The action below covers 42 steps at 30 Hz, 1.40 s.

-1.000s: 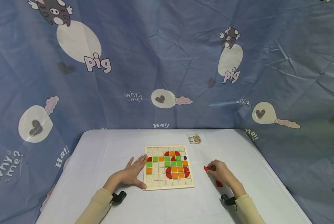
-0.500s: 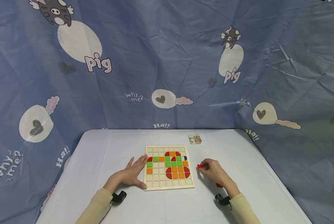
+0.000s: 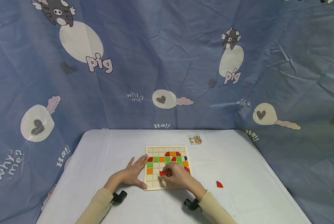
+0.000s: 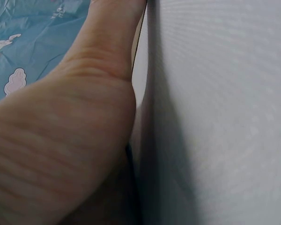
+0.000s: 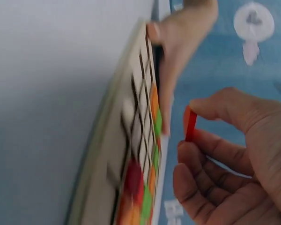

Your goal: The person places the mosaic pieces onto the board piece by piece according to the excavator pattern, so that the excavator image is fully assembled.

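Observation:
A wooden grid board (image 3: 155, 184) lies on the white table, partly filled with red, orange, green and blue pieces. Over its lower middle, my right hand (image 3: 181, 177) pinches a red quarter-circle tile (image 3: 162, 173) between thumb and fingertip. The right wrist view shows that red tile (image 5: 191, 125) edge-on, held apart from the board. My left hand (image 3: 130, 174) rests along the board's left edge, fingers spread and touching the rim. In the left wrist view only part of the left hand (image 4: 79, 126) shows. Some tiles are hidden beneath the right hand.
Another red quarter-circle tile (image 3: 219, 184) lies on the table to the right of the board. A small pattern card (image 3: 195, 139) sits behind the board's right corner. A blue printed cloth (image 3: 167, 77) hangs behind the table (image 3: 119, 140).
My right hand has carried the red tile leftward from the table on the right to above the board. The left hand has stayed on the board's edge.

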Available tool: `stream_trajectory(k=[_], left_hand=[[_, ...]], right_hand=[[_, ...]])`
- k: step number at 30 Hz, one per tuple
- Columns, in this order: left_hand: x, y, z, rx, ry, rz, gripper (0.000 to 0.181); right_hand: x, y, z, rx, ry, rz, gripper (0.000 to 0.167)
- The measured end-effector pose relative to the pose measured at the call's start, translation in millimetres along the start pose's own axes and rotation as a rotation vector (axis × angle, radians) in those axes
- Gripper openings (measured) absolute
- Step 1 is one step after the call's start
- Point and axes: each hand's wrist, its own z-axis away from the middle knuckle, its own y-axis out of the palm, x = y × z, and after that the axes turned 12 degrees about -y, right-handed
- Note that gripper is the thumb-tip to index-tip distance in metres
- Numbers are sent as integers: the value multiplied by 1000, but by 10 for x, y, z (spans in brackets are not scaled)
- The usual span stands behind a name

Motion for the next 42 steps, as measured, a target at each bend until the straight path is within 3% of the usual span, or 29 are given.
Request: stream_trajectory(k=[7,13,19,27,35,42], left_hand=[[3,3,-16,2,13,0,129],[6,-14,-16,5,7,-7,128],[26,-14,-29,12,1,-12,130],[28,-13,-24,10,1,-4,130],[36,-13,-22,2,6,-8,129],[11,-8,-13,5,0,5,129]], right_hand=[[121,327,-203,60,-14,6,19],[129,452,-300,64,-29,23,20],[139,471,-342,41,-37,55,19],[132,443,-378,75,18,-27,15],[142,443,-397,58,61,-68,15],[146,333,-232,33,47,-117,21]])
